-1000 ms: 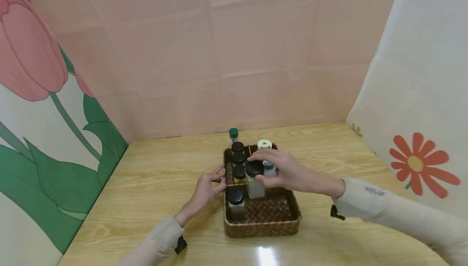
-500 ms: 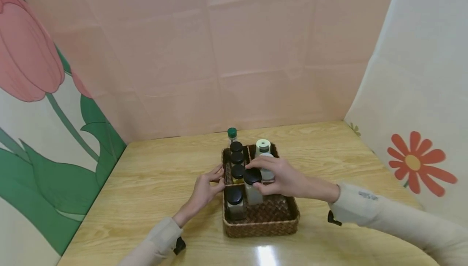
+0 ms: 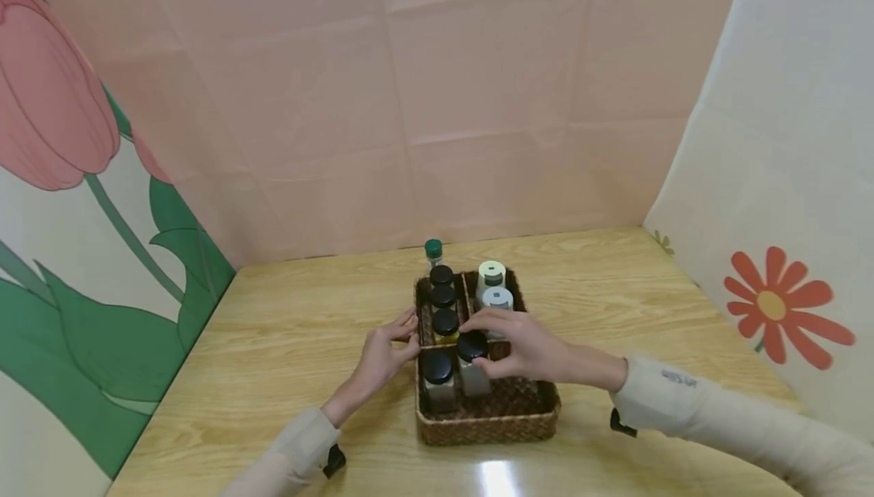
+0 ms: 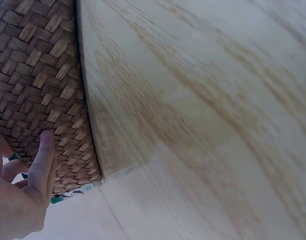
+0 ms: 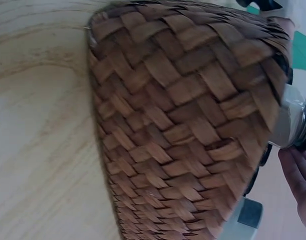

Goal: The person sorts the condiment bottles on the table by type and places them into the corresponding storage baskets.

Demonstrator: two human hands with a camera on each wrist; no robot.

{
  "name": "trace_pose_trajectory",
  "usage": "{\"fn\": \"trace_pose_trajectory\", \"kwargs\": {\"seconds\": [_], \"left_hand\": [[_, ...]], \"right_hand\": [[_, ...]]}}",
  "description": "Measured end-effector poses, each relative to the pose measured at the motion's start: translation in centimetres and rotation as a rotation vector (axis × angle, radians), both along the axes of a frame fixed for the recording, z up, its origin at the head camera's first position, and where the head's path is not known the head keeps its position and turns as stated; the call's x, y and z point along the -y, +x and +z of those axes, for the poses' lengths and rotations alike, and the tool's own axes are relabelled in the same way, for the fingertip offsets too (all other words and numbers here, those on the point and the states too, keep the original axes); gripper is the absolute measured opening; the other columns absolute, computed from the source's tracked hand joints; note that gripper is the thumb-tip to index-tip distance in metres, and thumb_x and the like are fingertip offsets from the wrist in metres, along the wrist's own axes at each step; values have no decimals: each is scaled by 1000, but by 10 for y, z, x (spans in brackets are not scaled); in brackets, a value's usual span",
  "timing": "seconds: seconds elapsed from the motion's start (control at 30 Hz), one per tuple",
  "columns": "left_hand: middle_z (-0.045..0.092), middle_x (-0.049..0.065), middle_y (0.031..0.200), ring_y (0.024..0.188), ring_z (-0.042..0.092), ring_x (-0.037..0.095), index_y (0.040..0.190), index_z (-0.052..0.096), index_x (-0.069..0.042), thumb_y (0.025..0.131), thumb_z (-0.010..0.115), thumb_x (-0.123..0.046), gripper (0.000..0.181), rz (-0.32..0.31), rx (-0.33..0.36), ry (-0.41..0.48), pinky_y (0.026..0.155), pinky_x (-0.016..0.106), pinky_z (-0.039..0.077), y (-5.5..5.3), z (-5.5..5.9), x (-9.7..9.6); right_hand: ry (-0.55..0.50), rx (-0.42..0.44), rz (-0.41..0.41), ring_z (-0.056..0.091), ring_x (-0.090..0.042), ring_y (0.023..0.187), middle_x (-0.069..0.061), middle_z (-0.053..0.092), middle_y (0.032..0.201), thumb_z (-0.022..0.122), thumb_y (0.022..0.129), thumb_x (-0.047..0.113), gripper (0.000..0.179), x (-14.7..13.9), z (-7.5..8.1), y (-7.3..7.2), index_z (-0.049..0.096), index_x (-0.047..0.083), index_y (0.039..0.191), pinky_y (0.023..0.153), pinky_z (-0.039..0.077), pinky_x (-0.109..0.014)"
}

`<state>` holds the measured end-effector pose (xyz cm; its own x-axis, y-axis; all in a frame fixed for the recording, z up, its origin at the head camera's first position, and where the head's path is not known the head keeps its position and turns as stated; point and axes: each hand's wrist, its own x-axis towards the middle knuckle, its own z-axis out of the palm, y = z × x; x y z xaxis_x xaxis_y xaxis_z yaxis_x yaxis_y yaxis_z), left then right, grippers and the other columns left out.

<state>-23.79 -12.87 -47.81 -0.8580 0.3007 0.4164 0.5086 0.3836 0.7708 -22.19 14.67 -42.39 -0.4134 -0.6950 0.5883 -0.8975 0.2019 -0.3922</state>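
My right hand (image 3: 529, 345) pinches a clear jar with a black lid (image 3: 473, 346) near its top, thumb on the near side and a finger across behind. The jar hangs upright low in the front compartment of a brown woven basket (image 3: 488, 430). To its left stands a similar black-lidded jar (image 3: 438, 367). My left hand (image 3: 382, 357) rests against the basket's left side, its fingertips at the rim. In the left wrist view a straight finger (image 4: 41, 162) lies on the woven wall. The right wrist view shows the held jar's pale contents (image 5: 288, 117) above the rim.
Several black-lidded jars (image 3: 443, 296) fill the basket's back left compartment, with a green-capped bottle (image 3: 433, 249) behind. White-lidded containers (image 3: 497, 298) stand in the back right compartment. The wooden table (image 3: 307, 307) meets a pink backdrop behind and printed sheets at both sides.
My right hand has lowered the black-lidded jar toward me into the front compartment, beside the other jar. The white-lidded containers show more fully. My left hand has stayed at the basket.
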Motion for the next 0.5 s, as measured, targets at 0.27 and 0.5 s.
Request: {"fn": "trace_pose_trajectory", "kwargs": {"seconds": [0.27,0.5], "left_hand": [[55,21,136,82,72,21,115,66,13,86,62,7,30,5,-21,-7,49,17,45,-1,-2,0],[55,21,136,84,72,22,116,65,14,87,61,7,31,3,-10,-5,48,18,44,-1,-1,0]], "right_hand": [[27,6,-33,64,-15,98,-6,65,115,74,82,10,43,-1,-11,3,64,3,123,75,56,-32],[46,14,-48,64,-15,100,-4,65,116,75,83,12,42,-2,-19,3,64,2,123,77,56,-33]]}}
